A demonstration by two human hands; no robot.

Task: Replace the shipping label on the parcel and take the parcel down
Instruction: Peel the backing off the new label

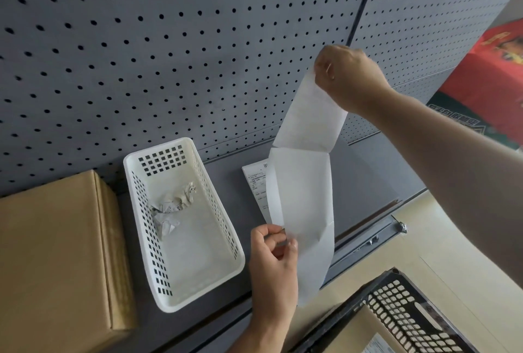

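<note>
Fingers pinch the label strip point(305, 197): right hand point(348, 75) up top, left hand point(271, 256) at the near edge. We'd peel slowly, paper taut.

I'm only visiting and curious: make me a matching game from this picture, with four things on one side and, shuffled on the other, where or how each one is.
Things:
1. white basket
2. cardboard box
3. paper strip
4. black crate

Places or states:
A. pinched by the left hand and right hand
B. at the left end of the shelf
C. lower right, below the shelf's edge
D. holds crumpled paper

Pairs: 1-D, 2-B, 3-A, 4-C.
</note>
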